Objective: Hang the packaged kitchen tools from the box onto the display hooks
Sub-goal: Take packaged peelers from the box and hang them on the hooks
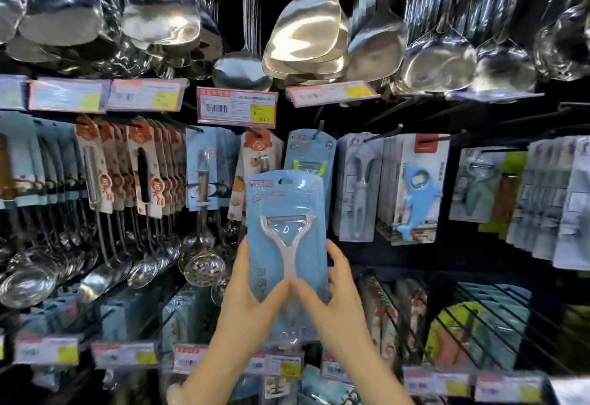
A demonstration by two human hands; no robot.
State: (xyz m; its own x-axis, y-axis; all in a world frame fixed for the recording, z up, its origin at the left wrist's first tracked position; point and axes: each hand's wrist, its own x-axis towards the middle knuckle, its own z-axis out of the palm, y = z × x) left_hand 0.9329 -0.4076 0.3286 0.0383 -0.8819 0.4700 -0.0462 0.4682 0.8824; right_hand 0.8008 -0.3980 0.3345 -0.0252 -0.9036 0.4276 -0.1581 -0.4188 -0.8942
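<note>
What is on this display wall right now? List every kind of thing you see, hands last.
peeler pack: one, light blue card, white Y-peeler, held upright at centre front
matching peeler pack: at least one, blue, green peeler, on hook just behind
dolphin-shaped tool pack: several, blue, right of centre
orange-topped packs: many, white and orange, left row
ladles and turners: many, steel, top row
skimmers: several, steel, lower left
price tags: many, red-edged with yellow, on the rails
left hand: grips the pack's lower left edge
right hand: grips its lower right edge
</note>
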